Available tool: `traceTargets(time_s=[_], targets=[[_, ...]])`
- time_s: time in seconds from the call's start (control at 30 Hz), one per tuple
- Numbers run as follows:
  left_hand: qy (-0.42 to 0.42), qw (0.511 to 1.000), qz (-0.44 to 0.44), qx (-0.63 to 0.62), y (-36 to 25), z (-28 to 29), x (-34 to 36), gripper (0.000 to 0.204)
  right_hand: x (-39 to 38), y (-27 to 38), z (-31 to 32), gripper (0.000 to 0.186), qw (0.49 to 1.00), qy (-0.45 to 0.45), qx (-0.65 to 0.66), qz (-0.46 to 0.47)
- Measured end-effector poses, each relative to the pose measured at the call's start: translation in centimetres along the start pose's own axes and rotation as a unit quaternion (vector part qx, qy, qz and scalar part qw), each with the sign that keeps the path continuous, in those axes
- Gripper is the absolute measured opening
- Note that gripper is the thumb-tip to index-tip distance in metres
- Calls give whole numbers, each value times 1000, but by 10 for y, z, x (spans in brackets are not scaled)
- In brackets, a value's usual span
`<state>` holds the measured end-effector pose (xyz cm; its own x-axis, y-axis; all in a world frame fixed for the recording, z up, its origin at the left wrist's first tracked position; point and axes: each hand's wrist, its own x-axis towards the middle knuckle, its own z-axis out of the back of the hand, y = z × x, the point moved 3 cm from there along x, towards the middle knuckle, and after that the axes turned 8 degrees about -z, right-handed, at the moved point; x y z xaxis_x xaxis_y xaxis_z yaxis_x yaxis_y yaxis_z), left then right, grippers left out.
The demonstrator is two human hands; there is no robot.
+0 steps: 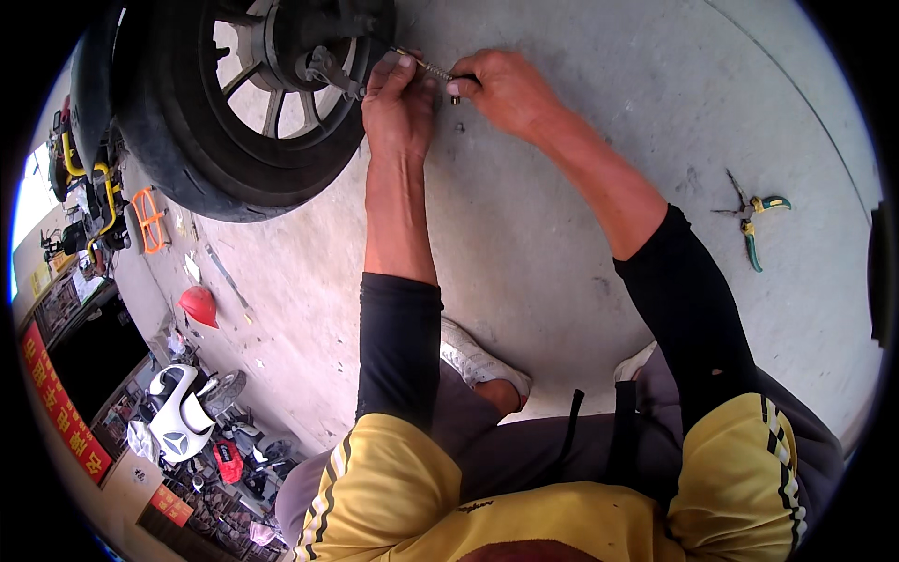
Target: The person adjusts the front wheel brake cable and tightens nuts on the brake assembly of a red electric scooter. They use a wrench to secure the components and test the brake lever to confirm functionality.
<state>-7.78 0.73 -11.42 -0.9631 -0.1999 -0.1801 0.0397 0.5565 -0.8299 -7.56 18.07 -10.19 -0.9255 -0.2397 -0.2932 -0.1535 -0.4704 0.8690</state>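
Observation:
Beside the hub of a black-tyred wheel point(234, 178), my left hand point(401, 108) pinches a thin brake cable point(433, 69) that comes from the hub area. A small coil spring sits around the cable between my hands. My right hand point(506, 89) is closed on the cable's other end, thumb and fingertips together. A small dark and brass-coloured fitting point(456, 98) pokes out below these fingertips; its exact shape is too small to tell. Left of my left hand, a metal brake lever point(328, 70) stands out from the hub.
Pliers point(749, 220) with green and yellow handles lie spread on the concrete floor at the right. On the left are a red pointed object point(198, 306), an orange frame point(149, 220) and a long thin strip point(228, 275). A white scooter body point(183, 417) stands among parts at the lower left.

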Motion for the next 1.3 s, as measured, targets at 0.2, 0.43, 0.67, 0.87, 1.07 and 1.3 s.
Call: traceTargets(time_s=[0.2, 0.43, 0.67, 0.87, 1.07, 1.3], targets=[[9, 1000, 0, -4, 0, 7, 1, 19, 8, 7, -9, 24, 999, -35, 9, 20], [35, 995, -68, -64, 2, -4, -1, 17, 12, 5, -14, 31, 995, 41, 80, -32], [65, 977, 74, -191, 8, 12, 20, 21, 18, 10, -25, 30, 990, 3, 134, 32], [37, 987, -22, -154, 8, 9, 22, 12, 34, 12, -30, 16, 960, 62, 273, -7], [25, 987, -33, -153, 6, -10, 4, 28, 29, 44, -18, 27, 987, -83, 111, 81], [9, 979, -8, -205, 4, -13, 0, 25, 37, 65, -19, 29, 978, -41, 202, 5]])
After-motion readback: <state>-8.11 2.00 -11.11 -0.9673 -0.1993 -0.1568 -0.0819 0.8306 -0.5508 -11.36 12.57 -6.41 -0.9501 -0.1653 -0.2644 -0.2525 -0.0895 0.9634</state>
